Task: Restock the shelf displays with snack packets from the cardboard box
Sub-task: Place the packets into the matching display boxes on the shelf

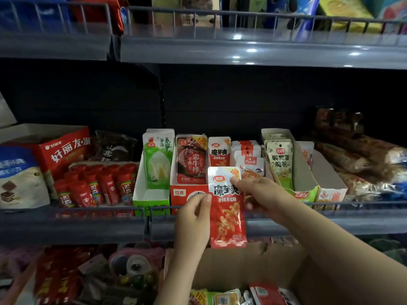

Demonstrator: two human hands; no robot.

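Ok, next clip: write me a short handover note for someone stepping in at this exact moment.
Left hand pinches the left edge of a red snack packet; right hand grips its upper right.
The packet hangs upright in front of the shelf rail, not yet in a display.
Matching packets stand in the display behind.
The cardboard box below still holds more packets.
Left: seat this packet, then continue from the box.

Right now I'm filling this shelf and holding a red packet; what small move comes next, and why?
Probably lift the red packet, gripped by both hands, up and back behind the matching packet standing on the shelf; it hangs below the shelf rail.
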